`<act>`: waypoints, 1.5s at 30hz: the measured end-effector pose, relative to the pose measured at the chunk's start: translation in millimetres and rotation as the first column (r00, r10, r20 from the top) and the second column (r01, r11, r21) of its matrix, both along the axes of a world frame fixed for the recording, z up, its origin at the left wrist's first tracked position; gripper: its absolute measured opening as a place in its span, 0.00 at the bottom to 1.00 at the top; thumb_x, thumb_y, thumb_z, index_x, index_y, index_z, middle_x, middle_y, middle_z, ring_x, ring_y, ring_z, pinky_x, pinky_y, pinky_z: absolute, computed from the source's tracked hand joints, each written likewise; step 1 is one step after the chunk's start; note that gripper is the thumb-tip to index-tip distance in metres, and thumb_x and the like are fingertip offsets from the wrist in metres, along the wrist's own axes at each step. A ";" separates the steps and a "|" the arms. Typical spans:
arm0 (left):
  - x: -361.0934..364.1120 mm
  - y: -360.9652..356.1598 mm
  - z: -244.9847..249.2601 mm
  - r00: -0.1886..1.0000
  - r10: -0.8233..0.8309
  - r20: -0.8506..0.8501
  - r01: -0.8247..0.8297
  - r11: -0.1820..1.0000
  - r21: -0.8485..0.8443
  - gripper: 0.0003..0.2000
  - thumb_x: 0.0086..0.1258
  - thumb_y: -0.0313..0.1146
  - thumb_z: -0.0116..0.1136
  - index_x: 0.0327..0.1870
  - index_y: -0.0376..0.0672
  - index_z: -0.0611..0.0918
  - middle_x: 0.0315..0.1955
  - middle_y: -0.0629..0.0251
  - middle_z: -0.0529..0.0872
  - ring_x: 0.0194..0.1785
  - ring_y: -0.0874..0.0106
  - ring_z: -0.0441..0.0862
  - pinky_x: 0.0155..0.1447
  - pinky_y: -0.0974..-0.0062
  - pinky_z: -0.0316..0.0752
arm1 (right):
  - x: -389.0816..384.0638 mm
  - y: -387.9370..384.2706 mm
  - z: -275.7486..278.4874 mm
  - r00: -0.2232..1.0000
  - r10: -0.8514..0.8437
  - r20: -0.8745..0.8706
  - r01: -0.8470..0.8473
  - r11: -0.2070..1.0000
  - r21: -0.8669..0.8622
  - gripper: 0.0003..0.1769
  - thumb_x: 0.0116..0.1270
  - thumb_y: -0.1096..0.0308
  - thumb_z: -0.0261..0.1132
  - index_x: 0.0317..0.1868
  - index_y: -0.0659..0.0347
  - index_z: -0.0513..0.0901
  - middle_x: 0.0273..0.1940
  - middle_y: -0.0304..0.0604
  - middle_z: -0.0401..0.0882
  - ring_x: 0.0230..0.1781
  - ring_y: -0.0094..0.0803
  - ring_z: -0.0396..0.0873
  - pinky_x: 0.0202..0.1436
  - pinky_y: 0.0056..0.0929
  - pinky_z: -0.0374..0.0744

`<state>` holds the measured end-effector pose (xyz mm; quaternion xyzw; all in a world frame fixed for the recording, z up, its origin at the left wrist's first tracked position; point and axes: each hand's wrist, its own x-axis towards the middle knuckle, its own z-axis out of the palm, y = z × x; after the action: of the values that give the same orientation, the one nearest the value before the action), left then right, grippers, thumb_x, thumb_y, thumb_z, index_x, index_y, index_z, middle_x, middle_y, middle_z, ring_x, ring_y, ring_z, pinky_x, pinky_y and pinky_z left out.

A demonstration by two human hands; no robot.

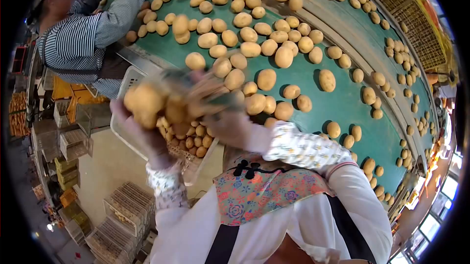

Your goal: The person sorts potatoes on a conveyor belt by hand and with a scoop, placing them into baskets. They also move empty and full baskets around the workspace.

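Note:
Potatoes (144,105), smeared by motion, are gathered in my left hand (148,137), which cups them from the left and below. My right hand (232,129) reaches in from the right, its fingers blurred against the potatoes and a greyish see-through smear beside them; I cannot tell what this hand grips. Both hands are above a pale plastic crate (190,168), partly filled with small potatoes (197,140). Many loose potatoes (266,79) lie on the green conveyor belt (306,70) just beyond my right hand.
At the upper left, a person in a striped top (73,44) reaches over the belt. A metal rail (352,44) divides the belt from a second potato lane. Stacked crates (128,207) stand at the lower left, and a yellow-edged woven basket (416,24) is at the upper right.

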<state>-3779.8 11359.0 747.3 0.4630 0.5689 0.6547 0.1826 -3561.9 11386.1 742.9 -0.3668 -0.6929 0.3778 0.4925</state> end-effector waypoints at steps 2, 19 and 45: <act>-63.3 -34.7 -22.4 0.987 0.144 0.074 -0.139 0.988 -0.072 0.32 0.73 0.47 0.51 0.75 0.49 0.59 0.66 0.57 0.69 0.68 0.60 0.69 0.68 0.63 0.70 | -43.1 1.6 13.9 0.968 0.252 -0.004 -0.249 0.952 -0.178 0.44 0.55 0.79 0.62 0.74 0.47 0.61 0.65 0.58 0.63 0.65 0.56 0.68 0.66 0.41 0.71; 187.1 67.4 -74.3 -0.111 -0.605 -0.789 0.581 0.604 -0.545 0.46 0.45 0.59 0.72 0.70 0.53 0.69 0.70 0.50 0.64 0.73 0.47 0.58 0.72 0.40 0.48 | 527.9 -327.7 -3.4 -0.196 -0.935 0.295 0.748 -0.337 -0.572 0.28 0.54 0.82 0.57 0.58 0.59 0.68 0.33 0.40 0.74 0.22 0.29 0.76 0.20 0.30 0.82; -18.8 301.2 -61.3 0.512 -0.491 -0.705 0.467 0.848 -0.250 0.31 0.62 0.41 0.69 0.67 0.49 0.72 0.67 0.43 0.64 0.70 0.49 0.60 0.71 0.57 0.61 | -0.9 122.6 -130.6 0.920 -0.287 -0.265 0.164 0.900 -0.405 0.07 0.72 0.68 0.60 0.42 0.63 0.79 0.42 0.45 0.78 0.43 0.33 0.78 0.55 0.34 0.75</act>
<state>-3798.6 11660.2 686.0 0.8251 0.4512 0.3210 0.1124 -3562.8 11508.7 612.3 -0.4670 -0.4712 0.4967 0.5596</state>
